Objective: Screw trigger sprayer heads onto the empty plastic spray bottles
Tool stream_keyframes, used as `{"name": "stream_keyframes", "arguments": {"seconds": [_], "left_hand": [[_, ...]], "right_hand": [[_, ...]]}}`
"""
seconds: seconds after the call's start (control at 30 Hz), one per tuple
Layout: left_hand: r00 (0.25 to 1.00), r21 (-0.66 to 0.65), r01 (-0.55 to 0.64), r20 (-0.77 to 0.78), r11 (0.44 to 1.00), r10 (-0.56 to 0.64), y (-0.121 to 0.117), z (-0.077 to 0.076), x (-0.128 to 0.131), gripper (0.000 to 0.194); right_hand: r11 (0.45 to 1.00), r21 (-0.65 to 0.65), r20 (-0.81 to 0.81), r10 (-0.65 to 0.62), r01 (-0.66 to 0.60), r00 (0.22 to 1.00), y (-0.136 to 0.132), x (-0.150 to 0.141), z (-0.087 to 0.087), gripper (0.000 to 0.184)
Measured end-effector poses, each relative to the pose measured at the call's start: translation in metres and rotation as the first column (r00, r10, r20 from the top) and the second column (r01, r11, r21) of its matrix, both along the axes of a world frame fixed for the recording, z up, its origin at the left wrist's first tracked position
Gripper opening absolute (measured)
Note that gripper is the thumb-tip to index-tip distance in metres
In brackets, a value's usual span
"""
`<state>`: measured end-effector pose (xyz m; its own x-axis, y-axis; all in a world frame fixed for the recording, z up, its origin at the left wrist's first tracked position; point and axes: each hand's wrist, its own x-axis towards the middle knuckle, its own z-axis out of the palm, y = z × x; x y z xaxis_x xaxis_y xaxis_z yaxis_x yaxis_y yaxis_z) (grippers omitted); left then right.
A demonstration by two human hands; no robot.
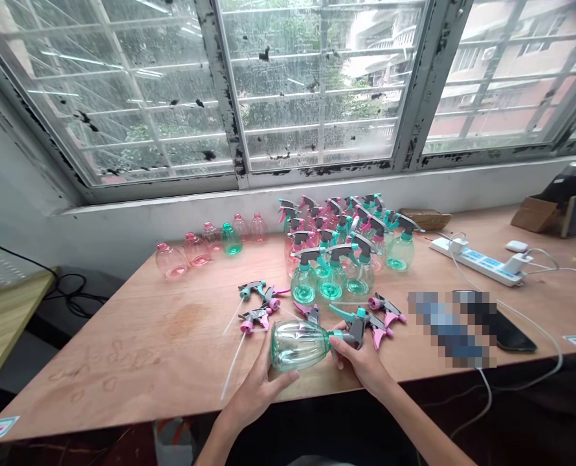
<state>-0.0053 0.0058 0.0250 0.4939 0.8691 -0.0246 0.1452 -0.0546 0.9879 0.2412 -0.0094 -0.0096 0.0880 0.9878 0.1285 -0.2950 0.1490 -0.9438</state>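
A clear green spray bottle (298,346) lies on its side between my hands above the table's front edge. My left hand (263,382) is wrapped round its body from the left. At the neck, my right hand (358,362) grips the grey and teal spray head (353,334), which sits on the bottle's mouth; how tightly it is screwed cannot be seen. Just behind lie loose spray heads: pink and grey ones (255,320), a teal one (252,289) at the left, and a pink one (387,309) at the right. Thin dip tubes stick out from some.
Many assembled spray bottles (331,281) stand grouped at the back middle. Several headless pink bottles (171,261) and a green bottle (231,239) stand at the back left. On the right are a white power strip (479,260), cables and a black phone (514,330). Windows rise behind.
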Motion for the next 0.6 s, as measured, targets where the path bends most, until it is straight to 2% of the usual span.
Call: {"name": "stream_keyframes", "arguments": {"seconds": [0.23,0.47,0.6], "left_hand": [[0.999,0.062,-0.013,0.035,0.998,0.011,-0.001,0.002,0.003,0.105],[0.999,0.005,-0.024,0.048,1.0,0.024,-0.001,0.002,0.0,0.113],[0.999,-0.01,-0.027,0.027,1.0,0.027,-0.001,0.004,0.0,0.103]], "right_hand": [[1.0,0.014,0.021,0.003,-0.003,1.0,0.0,-0.002,0.002,0.033],[0.999,0.005,0.049,0.047,-0.047,0.998,-0.004,-0.004,0.01,0.036],[0.999,-0.001,0.048,0.049,-0.049,0.998,-0.005,-0.003,0.01,0.035]]}}
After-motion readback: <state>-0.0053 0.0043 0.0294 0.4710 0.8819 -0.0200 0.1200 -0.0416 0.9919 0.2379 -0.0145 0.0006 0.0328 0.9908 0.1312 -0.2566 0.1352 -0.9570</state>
